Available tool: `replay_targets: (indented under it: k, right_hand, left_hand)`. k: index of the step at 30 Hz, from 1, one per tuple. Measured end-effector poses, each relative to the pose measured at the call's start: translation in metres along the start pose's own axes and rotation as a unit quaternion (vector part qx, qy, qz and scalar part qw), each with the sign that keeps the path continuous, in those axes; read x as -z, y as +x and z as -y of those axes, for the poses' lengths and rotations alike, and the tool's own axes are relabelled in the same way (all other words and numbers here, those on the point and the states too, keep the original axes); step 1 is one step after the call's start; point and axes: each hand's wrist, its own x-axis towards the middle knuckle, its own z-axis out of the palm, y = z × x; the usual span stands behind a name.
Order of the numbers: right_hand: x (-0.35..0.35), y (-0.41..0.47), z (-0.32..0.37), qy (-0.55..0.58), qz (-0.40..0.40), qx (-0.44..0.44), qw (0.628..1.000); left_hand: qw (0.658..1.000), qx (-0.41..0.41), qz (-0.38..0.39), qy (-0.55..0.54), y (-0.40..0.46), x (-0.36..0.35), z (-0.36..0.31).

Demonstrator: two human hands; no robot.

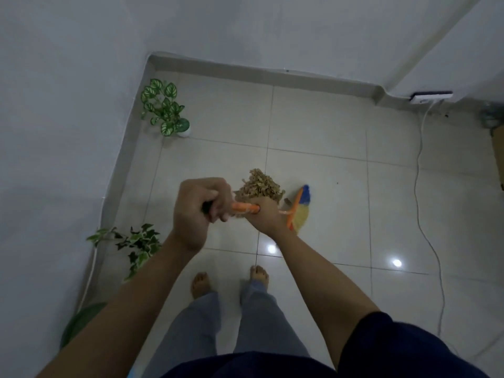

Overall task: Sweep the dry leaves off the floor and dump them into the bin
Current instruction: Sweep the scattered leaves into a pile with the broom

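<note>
Head view, looking down. Both hands were wrapped around the orange handle (244, 208) of a broom: the left hand (197, 211) gripped the upper end with fingers curled, the right hand (264, 214) clasped it lower down. The broom head (300, 208), with yellow and blue bristles, rested on the tiled floor (327, 126) just right of a heap of dry leaves (259, 185). Two potted plants (163, 107) (136, 244) stood along the left wall. A white cable (421, 186) trailed from a wall socket (431, 96) at right. The person's bare feet (201, 283) stood below the hands.
</note>
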Motion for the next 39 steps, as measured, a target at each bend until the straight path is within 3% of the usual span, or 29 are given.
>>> replay_targets:
  k: [3, 6, 10, 14, 20, 26, 32, 36, 39]
  right_hand:
    - [-0.007, 0.009, 0.021, -0.023, 0.034, 0.058, 0.997]
    - [-0.001, 0.009, 0.048, -0.009, 0.013, 0.097, 0.995]
    - [0.029, -0.002, 0.069, 0.023, -0.046, 0.104, 0.993]
    - [0.061, -0.011, 0.038, 0.015, -0.06, 0.085, 0.994]
    - [0.085, -0.001, -0.037, -0.071, 0.079, 0.015, 0.994]
    - [0.036, 0.013, -0.022, -0.131, 0.141, 0.076, 0.978]
    - [0.023, 0.005, 0.033, -0.083, 0.073, 0.186, 0.976]
    - [0.052, 0.009, 0.032, -0.108, 0.063, 0.215, 0.969]
    - [0.08, 0.028, 0.018, -0.075, 0.066, 0.208, 0.973]
  left_hand:
    - [0.998, -0.008, -0.059, 0.004, -0.003, 0.009, -0.012]
    - [0.997, -0.058, -0.058, 0.01, 0.005, 0.011, -0.038]
    - [0.993, -0.104, -0.045, 0.042, 0.022, 0.004, -0.075]
    - [0.994, -0.094, -0.06, 0.007, 0.026, -0.018, -0.067]
    - [0.995, 0.031, -0.091, 0.03, 0.013, -0.063, 0.01]
    - [0.986, 0.013, -0.156, 0.056, -0.013, -0.054, 0.012]
    - [0.985, -0.056, -0.127, 0.1, -0.028, -0.018, -0.042]
    - [0.986, -0.11, -0.109, 0.058, -0.027, -0.029, -0.05]
    - [0.987, -0.094, -0.128, 0.022, -0.018, -0.042, -0.03]
